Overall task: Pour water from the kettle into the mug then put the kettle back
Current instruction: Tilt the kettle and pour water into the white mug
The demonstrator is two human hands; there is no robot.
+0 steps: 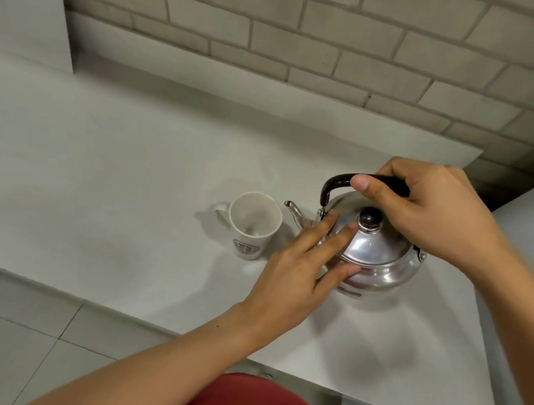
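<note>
Kettle (377, 254) near counter (127, 167) corner, right hand (428, 206) grip clamped on handle (339, 181), left hand (305, 261) grip apart.

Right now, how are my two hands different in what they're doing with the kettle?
The right hand is closed around the black handle above the kettle; the left hand lies open, fingers spread.
The right hand comes from above and the right; the left hand reaches from below, fingers resting on the lid and the kettle's near side.
The right hand grips; the left hand only steadies.
Both touch the kettle, which sits on the counter beside the mug.
</note>
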